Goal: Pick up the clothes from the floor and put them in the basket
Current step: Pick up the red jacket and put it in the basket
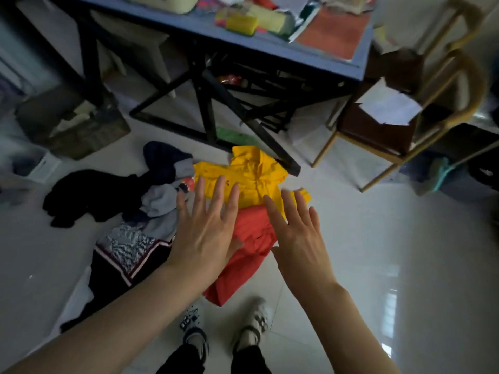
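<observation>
Both my hands are stretched out over the clothes with straight, spread fingers, and they hold nothing. My left hand (208, 225) is over the place where the yellow shirt (253, 174) meets the red garment (248, 249), and my right hand (297, 236) is over the right edge of these two. I cannot tell if the palms touch the cloth. The yellow shirt lies flat on the white floor (378, 252), just before the black table leg (270, 141), and the red garment lies nearer to my shoes (253, 325), partly under it. To the left are a grey and navy garment (162, 201), a striped one (127, 247) and a black one (89, 195), all in one heap. A dark basket (73, 125), blurred, stands far left beside the table.
</observation>
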The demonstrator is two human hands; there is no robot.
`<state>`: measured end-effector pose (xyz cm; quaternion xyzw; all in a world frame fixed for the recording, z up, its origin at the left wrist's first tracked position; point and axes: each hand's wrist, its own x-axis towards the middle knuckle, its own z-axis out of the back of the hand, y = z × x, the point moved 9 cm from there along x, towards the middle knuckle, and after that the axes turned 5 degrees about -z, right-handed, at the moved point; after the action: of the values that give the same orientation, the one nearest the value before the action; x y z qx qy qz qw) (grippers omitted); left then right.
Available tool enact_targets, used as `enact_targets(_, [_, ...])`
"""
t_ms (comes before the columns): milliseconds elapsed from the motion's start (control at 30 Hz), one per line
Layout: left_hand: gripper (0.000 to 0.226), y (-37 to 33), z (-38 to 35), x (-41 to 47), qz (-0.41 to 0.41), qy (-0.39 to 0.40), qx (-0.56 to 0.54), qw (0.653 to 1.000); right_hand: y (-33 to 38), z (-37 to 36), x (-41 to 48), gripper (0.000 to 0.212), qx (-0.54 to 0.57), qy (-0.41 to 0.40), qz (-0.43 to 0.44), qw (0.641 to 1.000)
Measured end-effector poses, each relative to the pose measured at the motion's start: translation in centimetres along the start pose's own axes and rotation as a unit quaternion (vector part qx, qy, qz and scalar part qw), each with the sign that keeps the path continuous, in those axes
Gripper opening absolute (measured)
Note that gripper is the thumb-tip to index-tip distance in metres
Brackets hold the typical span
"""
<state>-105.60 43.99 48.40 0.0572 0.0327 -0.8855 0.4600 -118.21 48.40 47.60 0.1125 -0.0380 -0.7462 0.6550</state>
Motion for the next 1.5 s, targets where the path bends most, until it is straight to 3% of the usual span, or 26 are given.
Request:
enact_targets(200, [0.103, 2.5, -11.1, 3.6, 0.043, 0.065, -0.024, 0.997, -2.1, -10.3, 6.6, 0.096, -0.012, 0.043, 0.038, 0.998])
enact_targets(433, [0.12, 5.4, -34.8, 7.7, 0.077, 0.145, -0.06, 0.985, -6.0, -32.4, 12.3, 0.109, -0.048, 0.132, 0.063, 0.988])
enact_targets(733, [0.136, 7.0, -59.5, 10.1, 0.107, 0.159, -0.114, 0.975, -7.3, -56.7, 17.3, 0.114, -0.097, 0.184, 0.1, 0.973])
enact_targets(867, [0.15, 8.9, -67.3, 11.5, 0.121, 0.164, -0.11, 0.973, -7.1, -63.3, 20.0, 0.123, -0.162, 0.186, 0.152, 0.957])
enact_targets(1067, [0.155, 8.7, -80.3, 11.7, 0.147, 0.257, -0.178, 0.938, -10.8, -76.8, 19.4, 0.152, -0.195, 0.341, 0.11, 0.913])
enact_targets(1133, [0.153, 7.5, -82.9, 11.0, 0.141, 0.276, -0.175, 0.934, -11.8, -79.4, 17.8, 0.143, -0.178, 0.357, 0.095, 0.912])
enact_targets(1233, [0.138, 6.8, -84.8, 10.7, 0.142, 0.269, -0.141, 0.942, -12.3, -81.0, 17.4, 0.108, -0.178, 0.314, 0.081, 0.929])
enact_targets(1367, [0.065, 5.9, -83.0, 10.3, 0.113, 0.214, -0.143, 0.96, -10.9, -78.6, 17.3, 0.051, -0.146, 0.216, 0.108, 0.959])
enact_targets(1500, [0.041, 6.9, -79.3, 11.1, 0.092, 0.161, -0.196, 0.963, -9.6, -75.7, 16.6, 0.023, -0.11, 0.223, 0.078, 0.965])
